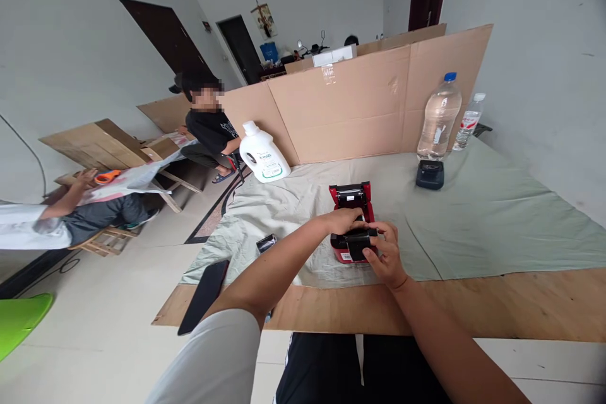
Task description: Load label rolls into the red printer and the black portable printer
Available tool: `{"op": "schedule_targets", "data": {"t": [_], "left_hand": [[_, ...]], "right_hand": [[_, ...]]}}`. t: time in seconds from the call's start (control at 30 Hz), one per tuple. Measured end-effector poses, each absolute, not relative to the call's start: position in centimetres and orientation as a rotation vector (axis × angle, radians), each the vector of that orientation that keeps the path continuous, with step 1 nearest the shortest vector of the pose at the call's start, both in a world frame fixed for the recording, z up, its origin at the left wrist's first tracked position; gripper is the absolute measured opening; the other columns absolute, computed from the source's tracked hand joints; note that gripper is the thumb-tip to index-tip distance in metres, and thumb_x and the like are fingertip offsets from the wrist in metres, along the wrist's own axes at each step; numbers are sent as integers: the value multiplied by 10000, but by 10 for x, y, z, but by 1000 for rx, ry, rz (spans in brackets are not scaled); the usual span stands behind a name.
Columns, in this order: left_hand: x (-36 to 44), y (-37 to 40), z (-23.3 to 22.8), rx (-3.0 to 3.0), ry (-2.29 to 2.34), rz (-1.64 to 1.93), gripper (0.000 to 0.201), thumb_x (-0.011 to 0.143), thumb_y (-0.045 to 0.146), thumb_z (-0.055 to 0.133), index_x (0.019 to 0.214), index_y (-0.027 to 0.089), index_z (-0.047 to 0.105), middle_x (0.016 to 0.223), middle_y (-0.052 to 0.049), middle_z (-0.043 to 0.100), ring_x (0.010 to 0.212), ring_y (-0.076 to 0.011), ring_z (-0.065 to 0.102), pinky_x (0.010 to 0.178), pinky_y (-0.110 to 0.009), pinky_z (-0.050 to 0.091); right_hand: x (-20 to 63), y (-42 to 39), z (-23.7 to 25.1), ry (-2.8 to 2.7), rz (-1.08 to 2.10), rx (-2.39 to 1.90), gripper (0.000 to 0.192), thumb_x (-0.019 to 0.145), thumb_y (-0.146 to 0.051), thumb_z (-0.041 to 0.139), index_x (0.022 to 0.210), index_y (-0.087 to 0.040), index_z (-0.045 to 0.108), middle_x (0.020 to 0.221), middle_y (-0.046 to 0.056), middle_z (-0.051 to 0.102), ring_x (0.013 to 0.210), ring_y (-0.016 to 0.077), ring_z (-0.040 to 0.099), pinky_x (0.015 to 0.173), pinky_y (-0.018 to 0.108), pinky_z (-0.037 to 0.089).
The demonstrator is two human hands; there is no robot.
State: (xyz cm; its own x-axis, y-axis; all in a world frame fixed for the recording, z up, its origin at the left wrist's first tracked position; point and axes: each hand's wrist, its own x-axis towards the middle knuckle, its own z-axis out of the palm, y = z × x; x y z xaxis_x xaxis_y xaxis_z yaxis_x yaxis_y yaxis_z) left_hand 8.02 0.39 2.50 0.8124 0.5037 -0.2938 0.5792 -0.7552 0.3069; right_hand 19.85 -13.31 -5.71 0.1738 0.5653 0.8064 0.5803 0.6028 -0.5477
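On the table [521, 303], over a pale green cloth [497, 214], sat a small red and black printer [351, 202], near the front edge and roughly central. Its lid stood open at the far end, showing a dark cavity with a black roller strip. The near end carried a black block, and a white label showed low on the red front face.

Left hand [341, 221] lay curled over the top of the printer, fingers bent down onto the black block; it was partly closed on that part, though a firm grip could not be confirmed. Right hand [386, 259] was cupped against the near right corner, thumb and forefinger pinching the same black block from the side.

Both hands covered most of the printer's near half, so the shape of the black block and any controls could not be made out. Label text was too small to read.

Elsewhere on the cloth: a black phone [204, 295] overhanging the left table edge, a white jug [263, 154], two clear bottles [438, 117], and a small black device [430, 173] at the larger bottle's foot. Cardboard [360, 107] screened the far side. A seated person [211, 129] was beyond it to the left.
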Motion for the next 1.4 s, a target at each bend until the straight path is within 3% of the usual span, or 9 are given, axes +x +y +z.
{"op": "schedule_targets", "data": {"t": [0.2,0.47,0.6,0.7,0.8,1.0,1.13,1.3,1.4], "left_hand": [[93,-7,31,2760,1029,-469,350,918,469,471,1060,180,605,1035,-133,694,969,-277,647,739,-320,446],[99,0,32,2851,942,-571,354,892,461,491,939,192,716,1069,-139,689,1062,-313,602,928,-405,383],[90,6,32,2687,903,-500,364,938,312,357,1073,192,674,1151,-101,676,1082,-260,599,946,-370,402],[80,11,33,2545,876,-439,421,824,157,460,1227,184,579,1196,-75,660,1040,-209,618,866,-288,456],[75,17,32,2504,787,-431,526,698,78,547,1214,172,583,1165,-67,671,1001,-195,633,810,-245,476],[78,19,19,2719,788,-321,434,687,69,591,1101,187,648,1135,-70,688,1025,-222,633,840,-272,475],[79,16,14,2814,871,-247,383,695,75,581,1058,167,663,1128,-94,691,1060,-255,624,864,-307,481],[74,9,16,2803,900,-133,306,717,90,569,983,186,684,1056,-64,706,1014,-240,636,857,-308,499],[67,3,21,2769,837,253,319,771,56,459,936,200,690,1003,-44,699,957,-191,638,885,-307,499]], "right_hand": [[201,-132,-58,-1543,22,-998,211,888,-340,473,848,-224,645,1029,74,682,1109,269,533,939,494,452],[201,-130,-61,-1530,-19,-1033,321,902,-471,445,813,-229,637,983,72,704,1063,273,560,908,496,461],[203,-130,-60,-1555,-17,-1012,362,917,-510,407,798,-232,606,1005,74,703,1078,274,551,905,493,456],[203,-131,-60,-1561,-14,-1005,376,926,-516,380,789,-234,588,1007,74,702,1083,271,545,907,490,449],[203,-131,-62,-1571,1,-1012,377,927,-518,364,813,-239,590,1014,73,697,1088,271,543,917,492,442],[202,-130,-66,-1505,19,-1008,336,905,-541,413,963,-241,554,1039,77,689,1111,271,538,926,485,452],[201,-128,-66,-1547,-24,-1053,468,885,-588,447,1177,-238,553,1080,88,642,1104,276,524,944,492,440],[199,-127,-66,-1605,-158,-1124,258,850,-481,574,961,-279,690,1073,65,587,1058,265,510,943,487,425],[198,-128,-66,-1562,-168,-1127,225,832,-446,607,927,-258,687,1087,71,571,1066,266,498,934,483,439]]}}
